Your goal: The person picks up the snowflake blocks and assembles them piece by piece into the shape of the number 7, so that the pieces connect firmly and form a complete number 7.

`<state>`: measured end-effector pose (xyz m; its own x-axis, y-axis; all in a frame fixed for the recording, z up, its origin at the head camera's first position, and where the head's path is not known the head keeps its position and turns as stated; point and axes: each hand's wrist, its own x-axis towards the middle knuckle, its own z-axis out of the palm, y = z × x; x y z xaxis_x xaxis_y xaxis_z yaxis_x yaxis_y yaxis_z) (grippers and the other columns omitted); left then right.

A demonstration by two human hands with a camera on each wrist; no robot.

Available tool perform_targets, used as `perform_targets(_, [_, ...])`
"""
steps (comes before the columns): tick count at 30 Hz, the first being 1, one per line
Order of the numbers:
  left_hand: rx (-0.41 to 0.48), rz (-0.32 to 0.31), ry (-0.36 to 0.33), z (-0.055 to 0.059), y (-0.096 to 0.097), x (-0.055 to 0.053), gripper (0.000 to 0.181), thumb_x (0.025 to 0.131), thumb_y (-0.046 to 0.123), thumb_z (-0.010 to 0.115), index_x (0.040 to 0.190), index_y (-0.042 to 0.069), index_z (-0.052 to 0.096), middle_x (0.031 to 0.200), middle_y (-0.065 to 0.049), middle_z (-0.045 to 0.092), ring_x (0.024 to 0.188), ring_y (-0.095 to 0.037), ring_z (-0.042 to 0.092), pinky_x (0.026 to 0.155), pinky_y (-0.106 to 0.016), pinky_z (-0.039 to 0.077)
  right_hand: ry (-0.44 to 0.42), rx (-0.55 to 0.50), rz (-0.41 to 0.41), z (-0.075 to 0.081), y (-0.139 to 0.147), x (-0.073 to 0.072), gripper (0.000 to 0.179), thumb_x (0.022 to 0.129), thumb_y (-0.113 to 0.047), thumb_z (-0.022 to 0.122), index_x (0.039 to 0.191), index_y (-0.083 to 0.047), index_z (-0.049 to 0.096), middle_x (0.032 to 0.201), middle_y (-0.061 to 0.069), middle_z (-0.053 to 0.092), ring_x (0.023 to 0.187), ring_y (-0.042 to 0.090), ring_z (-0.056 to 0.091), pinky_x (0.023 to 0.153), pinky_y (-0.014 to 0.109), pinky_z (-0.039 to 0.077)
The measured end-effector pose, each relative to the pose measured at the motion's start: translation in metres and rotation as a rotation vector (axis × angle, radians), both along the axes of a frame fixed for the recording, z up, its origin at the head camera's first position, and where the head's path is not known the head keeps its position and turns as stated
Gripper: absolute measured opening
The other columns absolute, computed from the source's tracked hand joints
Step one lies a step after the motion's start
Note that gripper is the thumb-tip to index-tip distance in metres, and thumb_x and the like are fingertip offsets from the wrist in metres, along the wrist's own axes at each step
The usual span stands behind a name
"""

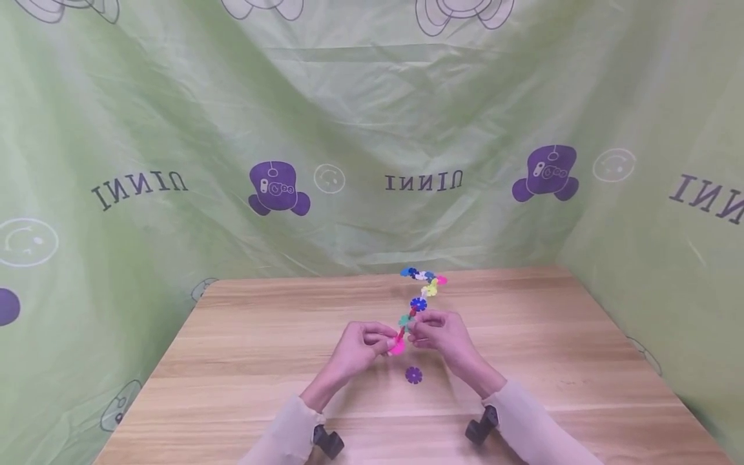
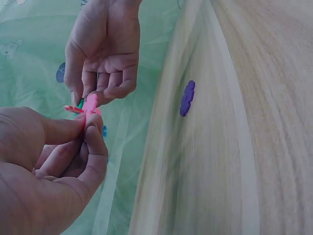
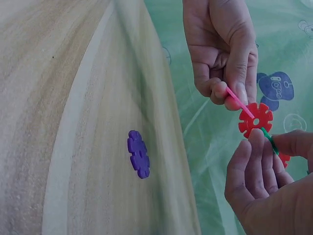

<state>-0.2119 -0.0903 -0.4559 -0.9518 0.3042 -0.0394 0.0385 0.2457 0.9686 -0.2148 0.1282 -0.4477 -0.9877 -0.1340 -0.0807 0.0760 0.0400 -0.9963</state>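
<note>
Slotted plastic snowflake discs are joined into a multicoloured chain. My left hand (image 1: 359, 349) pinches the pink disc (image 1: 398, 348) at the near end between thumb and fingertips. A red disc (image 3: 256, 120) sits between the two hands, with the pink disc edge-on in its slot in the right wrist view. My right hand (image 1: 446, 337) pinches the green disc (image 1: 404, 321) just beyond it. From there the chain runs away through another red piece, a dark blue disc (image 1: 418, 304) and a yellow one (image 1: 431, 290), then bends left to further blue and white discs.
A loose purple disc (image 1: 414, 375) lies on the wooden table (image 1: 261, 361), just below the hands. A green printed cloth (image 1: 360, 116) hangs behind the table and along its sides. Dark camera mounts (image 1: 329, 442) are strapped at both wrists.
</note>
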Motion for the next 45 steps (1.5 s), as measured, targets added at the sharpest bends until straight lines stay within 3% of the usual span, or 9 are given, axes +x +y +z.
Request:
perform_targets(5, [0.001,0.01,0.018,0.0,0.004,0.0,0.02,0.095,0.012,0.077,0.114,0.009,0.078,0.104,-0.011,0.083,0.095,-0.02,0.08,0.088,-0.049,0.064,-0.004,0.038,0.063,-0.003,0.002,0.006,0.024,0.096,-0.008,0.071,0.116,0.006,0.07,0.103,0.014,0.081,0.09,0.022,0.078,0.089,0.041,0.066])
perform_targets(13, [-0.016,0.013,0.049,0.0,0.009,-0.003,0.019,0.094,0.01,0.076,0.113,0.009,0.079,0.102,-0.01,0.083,0.092,-0.018,0.079,0.085,-0.048,0.064,0.039,0.066,0.223,-0.011,0.006,0.011,0.029,0.094,-0.01,0.075,0.115,0.009,0.069,0.102,0.017,0.08,0.094,0.033,0.079,0.085,0.035,0.066])
perform_targets(19, [-0.025,-0.007,0.092,0.0,0.014,-0.003,0.019,0.095,0.009,0.075,0.113,0.009,0.078,0.105,-0.011,0.082,0.093,-0.019,0.08,0.086,-0.047,0.065,0.052,0.063,0.206,-0.012,0.008,0.011,0.028,0.091,-0.005,0.076,0.114,0.011,0.069,0.102,0.018,0.08,0.092,0.032,0.079,0.083,0.037,0.067])
perform_targets(24, [-0.065,-0.046,0.115,-0.001,0.014,-0.003,0.028,0.092,0.01,0.078,0.12,0.006,0.074,0.107,-0.012,0.082,0.096,-0.02,0.079,0.085,-0.033,0.064,0.069,0.086,0.163,-0.012,0.01,0.011,0.024,0.09,-0.002,0.076,0.11,0.011,0.07,0.1,0.019,0.08,0.089,0.029,0.079,0.082,0.039,0.067])
perform_targets(29, [-0.224,-0.162,0.111,-0.006,0.01,-0.003,0.049,0.084,0.012,0.087,0.128,0.002,0.068,0.104,-0.011,0.08,0.091,-0.017,0.075,0.076,-0.027,0.062,0.074,0.126,0.093,-0.009,0.014,0.009,0.02,0.089,0.001,0.074,0.107,0.008,0.072,0.098,0.015,0.08,0.086,0.024,0.078,0.082,0.038,0.067])
perform_targets(33, [-0.378,-0.244,0.142,-0.014,0.01,-0.002,0.043,0.082,0.015,0.089,0.12,0.002,0.073,0.093,-0.001,0.076,0.084,-0.008,0.068,0.075,-0.022,0.059,0.046,0.121,0.048,-0.006,0.019,0.006,0.018,0.09,0.0,0.073,0.107,0.006,0.072,0.096,0.012,0.08,0.085,0.02,0.076,0.082,0.036,0.066])
perform_targets(38, [-0.518,-0.273,0.185,-0.015,0.02,0.002,0.039,0.081,0.021,0.088,0.115,0.006,0.076,0.086,0.005,0.07,0.078,-0.006,0.062,0.075,-0.023,0.055,0.035,0.112,0.007,-0.003,0.023,0.004,0.016,0.092,-0.002,0.072,0.106,0.005,0.072,0.095,0.01,0.079,0.085,0.019,0.075,0.083,0.037,0.066])
perform_targets(45, [-0.61,-0.277,0.294,-0.02,0.032,0.006,0.022,0.086,0.032,0.086,0.095,0.015,0.076,0.075,0.01,0.071,0.066,0.0,0.057,0.068,-0.018,0.05,0.044,0.077,-0.009,-0.002,0.022,0.007,0.016,0.095,-0.002,0.069,0.107,0.008,0.072,0.094,0.008,0.079,0.083,0.017,0.075,0.079,0.032,0.066])
